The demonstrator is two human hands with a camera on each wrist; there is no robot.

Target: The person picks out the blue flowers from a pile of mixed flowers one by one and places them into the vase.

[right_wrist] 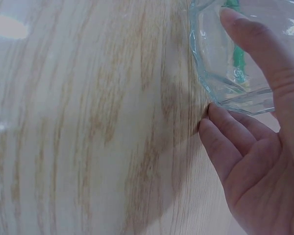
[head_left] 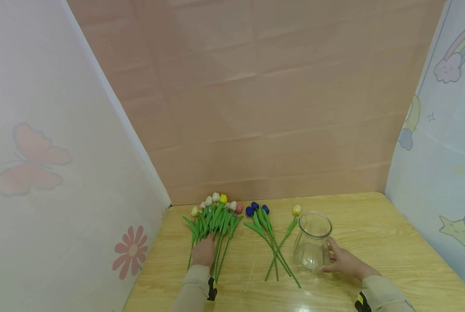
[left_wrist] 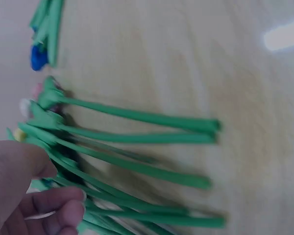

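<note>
Steadying the glass vase [head_left: 312, 242] upright on the table [head_left: 372, 242] with our open right hand [head_left: 343, 261], left hand [head_left: 203, 251] resting on the tulip bunch [head_left: 214, 219], grip unclear, we risk tipping it by nudging.

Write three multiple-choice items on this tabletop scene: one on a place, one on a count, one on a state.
1. Where does the glass vase stand?
A. left of the mixed bunch
B. right of the blue tulips, by the right hand
C. on top of the stems

2. How many blue tulips lie together?
A. one
B. three
C. six

3. What is the vase's state?
A. upright, nothing inside
B. tipped on its side
C. filled with flowers

Answers:
1 B, the right hand touches the vase's side, right of the blue tulips.
2 B, three blue heads show in the head view.
3 A, its mouth faces up and all the flowers, including the mixed bunch under the left hand, lie on the table.
</note>
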